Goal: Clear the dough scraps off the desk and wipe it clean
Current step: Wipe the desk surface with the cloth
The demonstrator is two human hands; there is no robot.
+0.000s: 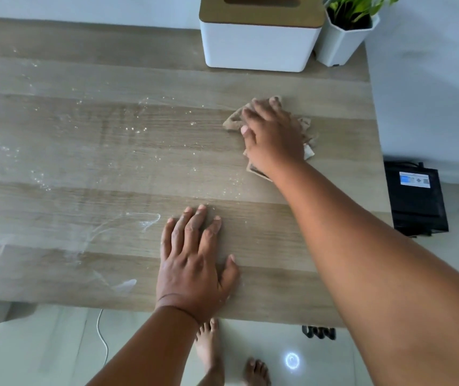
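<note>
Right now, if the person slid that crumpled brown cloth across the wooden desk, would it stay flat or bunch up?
Probably bunch up: the crumpled brown cloth already lies in soft folds under the right hand, so it looks floppy. It seems light, likely gliding easily over the smooth wooden desk. The flat palm pressing down should keep it dragging the white flour streaks along.

- Worktop — pale wood-grain boards, against a light wall.
- Far right corner: white tissue box with wooden lid, beside a white planter with green leaves.
- Floor — pale, glossy; white cable trailing; black device at right.
</note>
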